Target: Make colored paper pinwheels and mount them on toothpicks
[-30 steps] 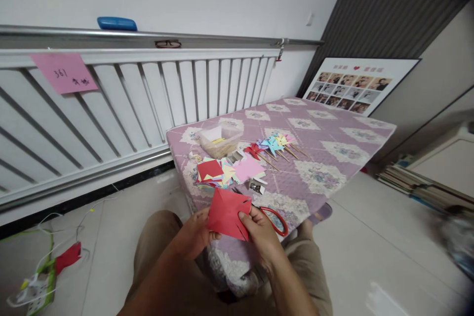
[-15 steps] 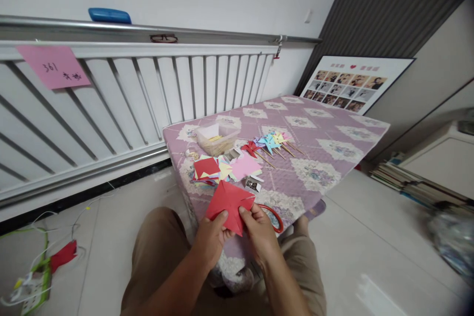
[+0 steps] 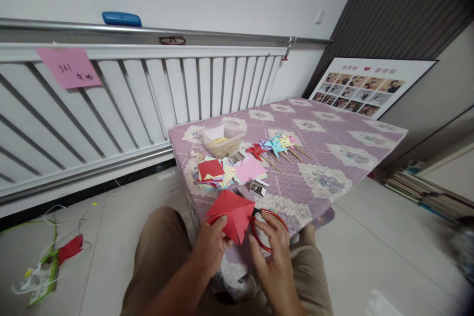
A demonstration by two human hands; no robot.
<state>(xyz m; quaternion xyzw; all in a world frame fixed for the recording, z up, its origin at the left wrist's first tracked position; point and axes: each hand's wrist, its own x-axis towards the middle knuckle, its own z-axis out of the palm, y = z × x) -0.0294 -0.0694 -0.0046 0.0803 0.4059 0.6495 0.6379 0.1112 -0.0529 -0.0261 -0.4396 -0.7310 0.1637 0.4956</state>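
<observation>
My left hand pinches a red paper square by its near left edge, the thumb on top. Slits run in from the square's corners toward its middle. Just right of the paper, my right hand is open, its thumb and fingers apart over the red handles of a pair of scissors. I cannot tell whether the fingers touch the handles. The scissors lie on the patterned cloth, and the paper hides part of their blades. Beyond the paper is a small open box of tiny dark pieces.
Stacked coloured paper squares and pink paper lie farther back. Behind them stands a clear plastic box with thin sticks. Several paper pinwheels on sticks lie to its right. A white radiator lines the wall.
My right hand has let go of the red paper and moved right, over the scissors' handles. The left hand still holds the paper. The view has shifted slightly.
</observation>
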